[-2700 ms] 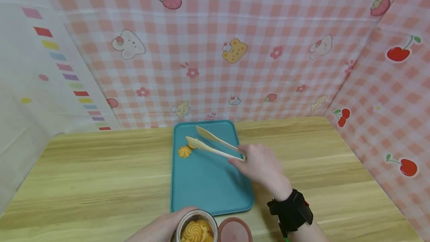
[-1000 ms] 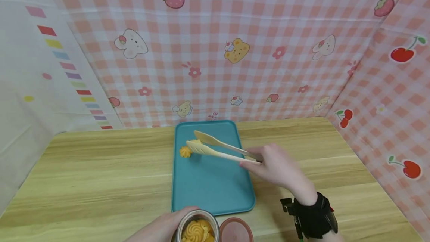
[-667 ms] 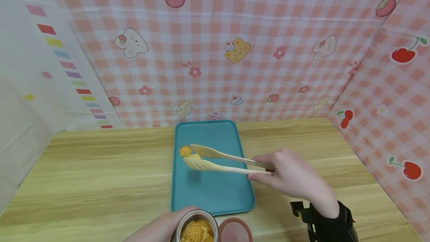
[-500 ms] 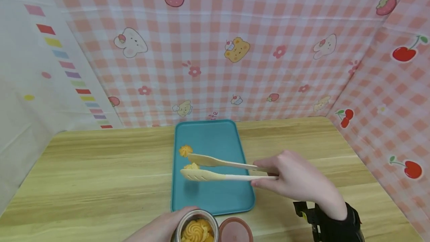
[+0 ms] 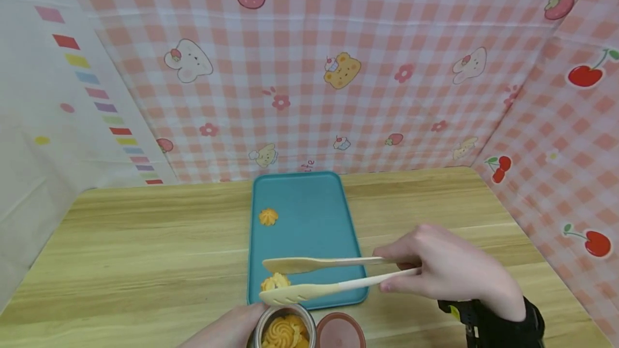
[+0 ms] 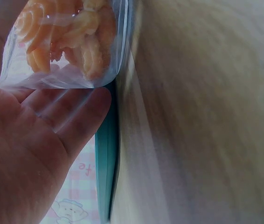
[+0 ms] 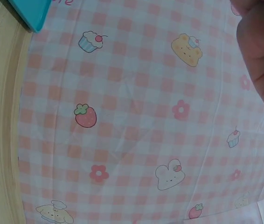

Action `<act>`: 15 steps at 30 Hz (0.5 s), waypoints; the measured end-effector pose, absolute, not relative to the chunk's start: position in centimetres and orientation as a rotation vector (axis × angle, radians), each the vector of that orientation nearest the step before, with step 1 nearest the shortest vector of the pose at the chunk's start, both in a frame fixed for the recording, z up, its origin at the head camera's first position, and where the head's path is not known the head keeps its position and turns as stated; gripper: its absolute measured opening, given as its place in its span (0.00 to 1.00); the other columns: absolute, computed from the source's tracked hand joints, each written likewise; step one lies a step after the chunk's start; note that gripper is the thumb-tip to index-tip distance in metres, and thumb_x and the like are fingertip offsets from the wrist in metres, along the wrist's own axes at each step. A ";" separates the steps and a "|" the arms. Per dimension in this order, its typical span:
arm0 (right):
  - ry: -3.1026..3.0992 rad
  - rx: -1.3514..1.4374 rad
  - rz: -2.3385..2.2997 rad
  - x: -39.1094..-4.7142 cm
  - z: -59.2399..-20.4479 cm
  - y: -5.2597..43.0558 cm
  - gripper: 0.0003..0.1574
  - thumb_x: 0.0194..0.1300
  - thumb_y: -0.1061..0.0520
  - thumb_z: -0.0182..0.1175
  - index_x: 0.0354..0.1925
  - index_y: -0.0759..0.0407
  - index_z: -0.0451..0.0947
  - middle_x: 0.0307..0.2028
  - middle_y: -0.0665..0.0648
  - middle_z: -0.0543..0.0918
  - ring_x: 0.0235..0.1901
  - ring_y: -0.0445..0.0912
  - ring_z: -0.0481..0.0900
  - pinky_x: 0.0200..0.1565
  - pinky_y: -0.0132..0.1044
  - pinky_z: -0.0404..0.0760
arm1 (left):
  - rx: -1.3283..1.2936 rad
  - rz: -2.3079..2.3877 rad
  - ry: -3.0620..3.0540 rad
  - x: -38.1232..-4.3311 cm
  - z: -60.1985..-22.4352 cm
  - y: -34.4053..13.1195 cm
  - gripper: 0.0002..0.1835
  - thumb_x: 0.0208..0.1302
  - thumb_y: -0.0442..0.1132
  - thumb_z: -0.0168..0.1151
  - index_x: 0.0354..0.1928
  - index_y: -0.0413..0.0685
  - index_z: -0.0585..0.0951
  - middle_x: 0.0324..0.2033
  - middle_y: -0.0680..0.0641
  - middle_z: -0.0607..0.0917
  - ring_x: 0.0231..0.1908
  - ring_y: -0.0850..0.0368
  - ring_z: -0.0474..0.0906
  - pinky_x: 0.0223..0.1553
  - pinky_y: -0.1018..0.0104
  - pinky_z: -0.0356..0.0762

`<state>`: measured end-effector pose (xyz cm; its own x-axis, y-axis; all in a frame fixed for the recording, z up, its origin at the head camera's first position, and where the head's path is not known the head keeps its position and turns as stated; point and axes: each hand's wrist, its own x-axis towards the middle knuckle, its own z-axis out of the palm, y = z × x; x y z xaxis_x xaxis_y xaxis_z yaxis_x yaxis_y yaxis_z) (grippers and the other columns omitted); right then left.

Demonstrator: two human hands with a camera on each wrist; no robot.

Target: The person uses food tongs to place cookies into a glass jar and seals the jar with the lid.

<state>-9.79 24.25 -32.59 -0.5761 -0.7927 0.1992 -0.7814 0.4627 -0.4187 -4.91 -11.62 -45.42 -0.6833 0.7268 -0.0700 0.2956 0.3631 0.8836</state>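
My right hand [image 5: 437, 270] grips pale wooden-looking tongs [image 5: 314, 290] by their handle end, at the right of the head view. A ridged yellow cookie [image 5: 275, 281] is between the tong tips, over the near-left end of the teal tray [image 5: 304, 230], just beyond the jar. My left hand [image 5: 227, 329] holds the clear jar [image 6: 122, 32], thumb and fingers round its side in the left wrist view. Swirled cookies [image 5: 284, 332] fill the jar, whose mouth faces up. Another cookie [image 5: 268, 217] lies on the tray's left side. Only part of my right hand [image 7: 262, 51] shows in the right wrist view.
A round reddish-brown lid [image 5: 340, 332] lies right of the jar, by the tray's near edge. Everything stands on a wood-grain table [image 5: 145, 251]. A pink checked cloth [image 5: 290, 69] hangs behind it and at the right.
The tongs have come toward me from the tray's far left with a cookie between their tips. The other cookie has stayed put. My left hand and the jar have hardly moved.
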 end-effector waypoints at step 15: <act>2.605 -1.552 -0.705 -8.7 -31.8 24.7 0.14 0.59 0.44 0.66 0.45 0.38 0.80 0.19 0.35 0.58 0.19 0.24 0.51 0.20 0.15 0.52 | 0.848 1.298 2.115 -5.0 -45.4 -11.4 0.30 0.59 0.56 0.66 0.62 0.64 0.70 0.48 0.62 0.80 0.48 0.66 0.76 0.46 0.66 0.75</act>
<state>-8.69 24.69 -31.85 -0.5026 -0.8406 0.2020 -0.8277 0.4005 -0.3930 -5.02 -11.36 -45.35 -0.6730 0.7327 -0.1012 0.2412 0.3468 0.9064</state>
